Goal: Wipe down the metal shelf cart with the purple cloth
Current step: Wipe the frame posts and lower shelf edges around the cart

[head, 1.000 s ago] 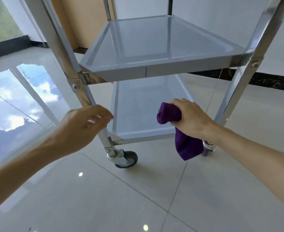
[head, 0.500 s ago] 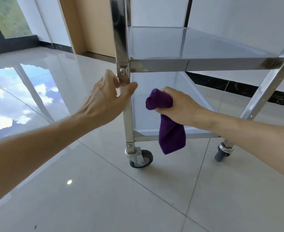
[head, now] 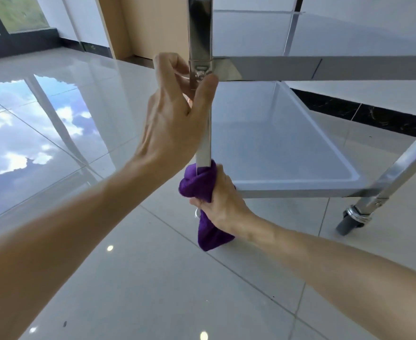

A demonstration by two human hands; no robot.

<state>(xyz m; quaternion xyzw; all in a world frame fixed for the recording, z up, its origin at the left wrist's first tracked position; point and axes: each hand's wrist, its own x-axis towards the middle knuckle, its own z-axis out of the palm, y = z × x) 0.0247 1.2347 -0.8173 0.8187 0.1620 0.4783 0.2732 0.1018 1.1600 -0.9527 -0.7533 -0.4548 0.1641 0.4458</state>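
Below, two bare hands at the near upright post point(head: 203, 146) of a stainless-steel shelf cart point(head: 300, 185).
Left hand point(head: 175, 119) grips the post; right hand point(head: 220, 200) clamps a crumpled purple cloth point(head: 202, 184) round its base.

bright daylight | sky glare on glossy floor point(head: 42, 133) | wide-angle edge bending | slightly soft

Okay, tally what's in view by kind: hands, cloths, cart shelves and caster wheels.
Hands: 2, left hand, right hand
Purple cloth: 1
Cart shelves: 2, middle shelf, bottom shelf
Caster wheel: 1
Total: 6
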